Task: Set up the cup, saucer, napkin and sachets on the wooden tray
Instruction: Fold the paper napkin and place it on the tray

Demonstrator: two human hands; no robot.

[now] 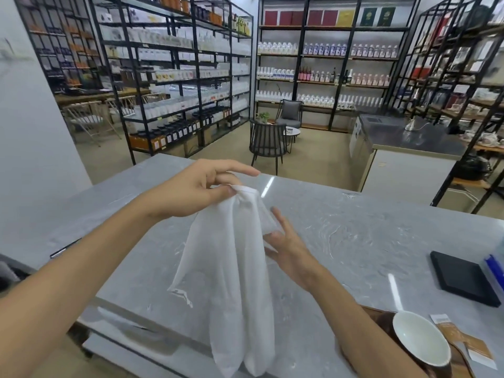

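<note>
A white cloth napkin (231, 282) hangs unfolded above the grey marble counter (354, 227). My left hand (196, 192) pinches its top corner between thumb and fingers. My right hand (286, 246) holds the napkin's right edge lower down, thumb against the cloth. At the lower right, a white saucer (420, 342) rests on the wooden tray (461, 361), partly behind my right forearm. Brown and white sachets (463, 342) lie beside the saucer. No cup is in view.
A black flat box (463, 276) and a blue-edged item (495, 268) sit at the counter's right edge. A pen (65, 248) lies at the left edge. Beyond the counter are chairs, shelving racks and a steel worktop.
</note>
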